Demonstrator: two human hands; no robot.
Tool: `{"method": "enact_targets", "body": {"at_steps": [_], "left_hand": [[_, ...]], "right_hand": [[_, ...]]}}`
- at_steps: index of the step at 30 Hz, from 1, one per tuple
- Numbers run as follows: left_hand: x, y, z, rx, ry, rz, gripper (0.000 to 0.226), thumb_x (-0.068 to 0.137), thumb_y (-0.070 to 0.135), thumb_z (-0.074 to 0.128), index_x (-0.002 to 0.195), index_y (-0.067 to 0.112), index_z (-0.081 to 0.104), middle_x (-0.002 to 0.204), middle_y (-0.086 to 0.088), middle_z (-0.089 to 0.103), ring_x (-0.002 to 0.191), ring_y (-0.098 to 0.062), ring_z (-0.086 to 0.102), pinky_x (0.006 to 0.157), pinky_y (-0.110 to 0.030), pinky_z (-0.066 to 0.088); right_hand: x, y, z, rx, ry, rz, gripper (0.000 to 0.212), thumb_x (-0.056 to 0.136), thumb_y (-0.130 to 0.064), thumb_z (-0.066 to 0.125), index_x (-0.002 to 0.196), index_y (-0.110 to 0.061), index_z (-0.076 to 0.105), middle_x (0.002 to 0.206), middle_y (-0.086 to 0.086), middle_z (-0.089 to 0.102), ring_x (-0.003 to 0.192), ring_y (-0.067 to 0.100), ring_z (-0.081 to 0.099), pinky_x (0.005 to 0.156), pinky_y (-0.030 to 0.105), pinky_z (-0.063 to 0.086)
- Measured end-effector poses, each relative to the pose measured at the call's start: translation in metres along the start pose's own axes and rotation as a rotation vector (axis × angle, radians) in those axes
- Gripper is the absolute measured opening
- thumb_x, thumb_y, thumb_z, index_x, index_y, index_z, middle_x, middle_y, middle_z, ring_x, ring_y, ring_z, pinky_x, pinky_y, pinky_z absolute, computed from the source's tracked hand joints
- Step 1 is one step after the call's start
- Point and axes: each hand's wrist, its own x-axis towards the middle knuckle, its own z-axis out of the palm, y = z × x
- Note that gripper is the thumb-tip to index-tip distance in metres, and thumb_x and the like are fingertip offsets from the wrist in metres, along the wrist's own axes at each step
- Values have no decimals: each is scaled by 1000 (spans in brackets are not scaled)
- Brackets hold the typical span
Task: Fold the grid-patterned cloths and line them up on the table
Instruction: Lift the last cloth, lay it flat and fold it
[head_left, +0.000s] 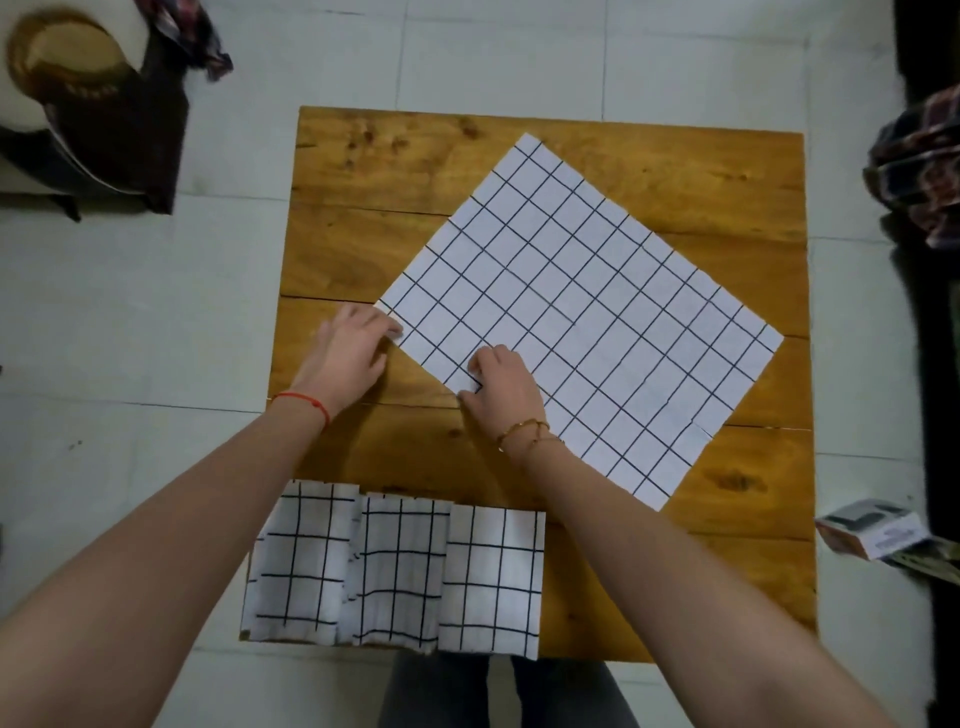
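A white cloth with a black grid (582, 312) lies flat and unfolded, turned like a diamond, on the wooden table (395, 171). My left hand (350, 351) rests at the cloth's left corner with fingertips on its edge. My right hand (501, 387) pinches the lower-left edge of the same cloth. Three folded grid cloths lie side by side along the table's near edge: left (298, 561), middle (397, 571), right (491, 577).
The table stands on a pale tiled floor. A small cardboard box (872, 527) lies on the floor at the right. Dark patterned fabric (919, 171) sits at the right edge, a round seat with dark cloth (78, 104) at the top left.
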Motion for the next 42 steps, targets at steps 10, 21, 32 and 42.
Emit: {"method": "enact_targets", "body": {"at_steps": [10, 21, 32, 42], "left_hand": [[11, -22, 9, -9, -47, 110, 35, 88, 24, 64, 122, 24, 58, 123, 5, 56, 119, -17, 42, 97, -35, 37], [10, 3, 0, -85, 61, 257, 18, 84, 25, 68, 101, 24, 62, 111, 4, 51, 114, -18, 41, 99, -37, 36], [-3, 70, -26, -255, 214, 484, 6, 85, 24, 60, 86, 19, 61, 88, 8, 55, 94, -13, 44, 81, -29, 33], [-27, 121, -75, -315, 210, 568, 10, 83, 32, 57, 88, 23, 58, 91, 11, 49, 93, -12, 41, 84, -31, 36]], "right_hand": [[4, 5, 12, 23, 71, -26, 8, 84, -3, 52, 87, -10, 56, 93, 7, 55, 86, 24, 49, 76, 36, 45], [-30, 48, -46, 442, 16, 91, 5, 85, -18, 67, 86, -19, 62, 83, -1, 65, 79, 14, 59, 74, 20, 47], [-68, 41, -91, 261, 229, -32, 38, 79, -33, 67, 111, -18, 51, 97, -4, 51, 89, 10, 48, 78, 21, 39], [-77, -15, -128, -238, 562, -165, 40, 76, -30, 70, 111, -14, 57, 113, 10, 52, 102, 27, 46, 83, 36, 38]]}}
